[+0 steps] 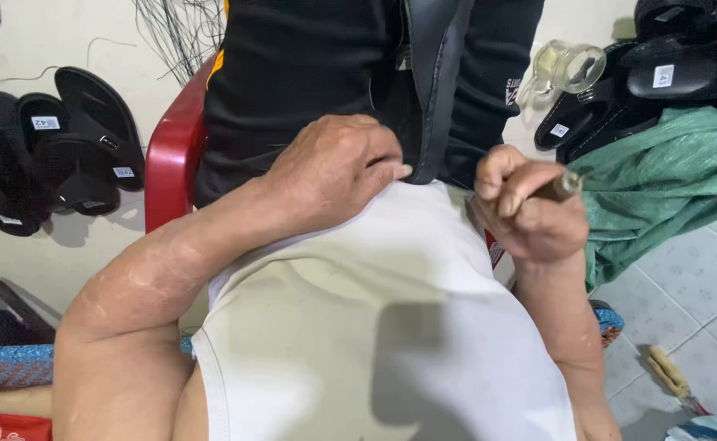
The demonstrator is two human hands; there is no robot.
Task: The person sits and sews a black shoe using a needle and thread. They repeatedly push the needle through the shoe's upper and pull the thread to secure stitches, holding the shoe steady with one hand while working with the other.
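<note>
Left hand [334, 167]: knuckles up, fingers curled downward, thumb extended toward centre, tip pressing at dark strip held between knees. Left forearm bare, runs diagonally from lower left, elbow bent sharply near frame edge. Right hand [530, 208]: closed in fist, fingers wrapped round brown handle of tool, thumb on top, sits just right of dark strip. Right forearm rises near vertical from lower right, wrist bent slightly inward. Hands apart, strip between them.

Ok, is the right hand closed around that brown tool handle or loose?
Closed. The right hand is fisted around the brown handle; only the handle's end shows past the fingers.
</note>
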